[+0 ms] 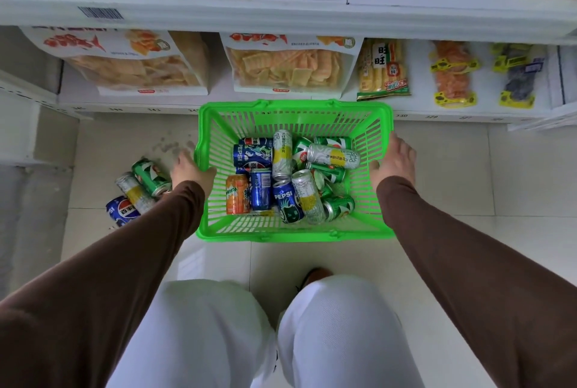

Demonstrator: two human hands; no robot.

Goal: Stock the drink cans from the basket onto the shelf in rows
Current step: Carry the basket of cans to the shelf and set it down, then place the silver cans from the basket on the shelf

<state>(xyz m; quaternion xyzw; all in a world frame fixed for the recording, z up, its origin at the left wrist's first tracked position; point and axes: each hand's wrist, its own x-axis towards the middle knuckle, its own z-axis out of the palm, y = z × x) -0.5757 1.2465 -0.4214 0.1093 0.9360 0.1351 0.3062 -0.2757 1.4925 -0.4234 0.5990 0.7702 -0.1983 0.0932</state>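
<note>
The basket was glossy green plastic lattice. The cans inside were shiny printed metal. The floor was smooth, glossy pale tile. Snack bags on the matt white shelf were clear, shiny film. The sleeves were matt brown cloth.

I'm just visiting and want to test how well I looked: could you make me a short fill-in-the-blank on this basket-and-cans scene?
1. The plastic basket holding the cans is coloured ____.
2. The left hand and right hand grip the basket's two ____.
3. Outside the basket, three cans lie on the ____.
4. The orange can lies inside the ____.

Missing words: green; sides; floor; basket
</note>
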